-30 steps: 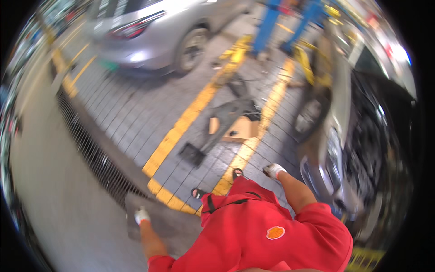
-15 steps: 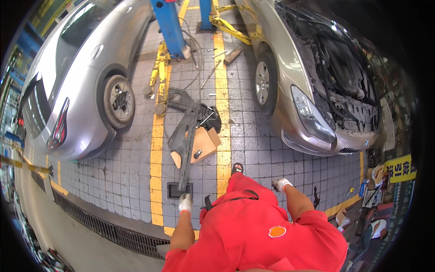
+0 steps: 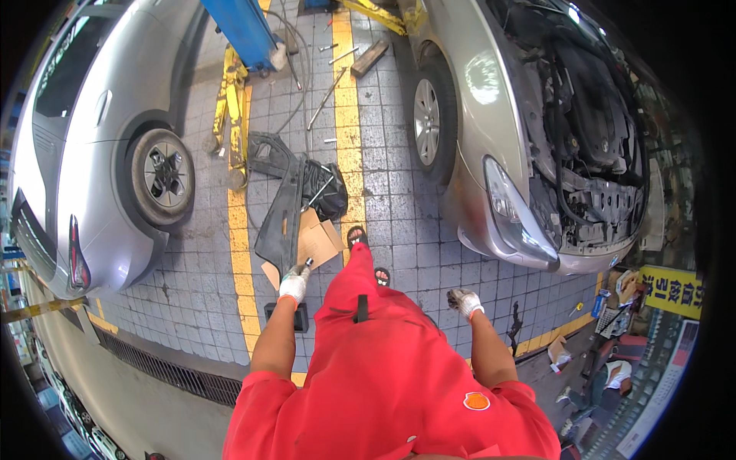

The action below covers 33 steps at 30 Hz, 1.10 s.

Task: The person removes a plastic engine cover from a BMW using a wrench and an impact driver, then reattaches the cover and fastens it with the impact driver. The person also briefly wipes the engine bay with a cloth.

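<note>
My left hand [image 3: 294, 284], in a white work glove, reaches over the left edge of a brown cardboard sheet [image 3: 322, 244]. At its fingertips shows a small dark cylindrical piece with a bright end [image 3: 309, 262]; whether the fingers touch it or it lies on the cardboard behind them, I cannot tell. A long black plastic trim panel [image 3: 280, 226] lies just beyond this hand. My right hand [image 3: 465, 301], also gloved, hangs over the tiled floor at my right side. Its grimy fingers are curled, and what they hold, if anything, is hidden.
A silver car [image 3: 100, 153] stands at left, a beige car with its engine bay exposed [image 3: 491, 130] at right. Between them are a blue lift post [image 3: 245, 31], a yellow lift arm [image 3: 230, 107], a black bag [image 3: 326, 192], a wooden block [image 3: 369, 59] and metal rods. A black tray [image 3: 300, 317] lies beside my left forearm.
My left hand has moved forward from beside the black tray to the cardboard's edge. My right hand has come slightly left. The view has shifted, and both my feet now show.
</note>
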Available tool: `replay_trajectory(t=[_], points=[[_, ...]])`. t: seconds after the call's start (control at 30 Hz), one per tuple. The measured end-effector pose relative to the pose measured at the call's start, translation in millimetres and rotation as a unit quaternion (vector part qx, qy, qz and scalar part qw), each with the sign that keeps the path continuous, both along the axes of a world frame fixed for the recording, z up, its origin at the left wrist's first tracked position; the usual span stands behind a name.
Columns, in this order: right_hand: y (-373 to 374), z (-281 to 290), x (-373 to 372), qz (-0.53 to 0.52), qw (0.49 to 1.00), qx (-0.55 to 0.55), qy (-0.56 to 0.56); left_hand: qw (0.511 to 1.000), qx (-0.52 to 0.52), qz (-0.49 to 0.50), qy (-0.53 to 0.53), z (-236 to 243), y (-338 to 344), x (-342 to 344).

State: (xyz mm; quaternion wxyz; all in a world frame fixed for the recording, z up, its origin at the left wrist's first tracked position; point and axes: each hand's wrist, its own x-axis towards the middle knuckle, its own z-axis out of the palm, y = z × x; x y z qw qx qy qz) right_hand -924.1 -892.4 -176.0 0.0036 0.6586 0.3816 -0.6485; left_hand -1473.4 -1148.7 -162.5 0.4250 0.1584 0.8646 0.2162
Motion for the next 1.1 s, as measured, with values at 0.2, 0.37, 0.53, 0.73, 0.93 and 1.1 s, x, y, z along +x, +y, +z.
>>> replay_trajectory(t=[0.2, 0.37, 0.53, 0.73, 0.93, 1.1], points=[[57, 37, -41, 0.11, 0.99, -0.014, -0.088, 0.979, -0.152, -0.02, -0.135, -101, 6, -16], [160, 58, -113, 0.152, 0.981, 0.108, -0.049, 0.988, -0.116, 0.005, -0.104, -120, 35, -64], [235, 107, -239, 0.202, 0.968, 0.143, 0.03, 0.994, -0.101, -0.025, -0.041, -6, 165, -137], [329, 120, -349, 0.436, 0.886, 0.159, -0.026, 0.995, 0.02, 0.081, -0.051, 1, 253, -167], [437, 90, -429, 0.48, 0.862, 0.157, 0.047, 0.989, -0.091, 0.093, -0.074, 33, 285, -167], [521, 81, -487, 0.374, 0.913, 0.106, 0.123, 0.979, -0.139, 0.129, -0.079, 46, 339, -200]])
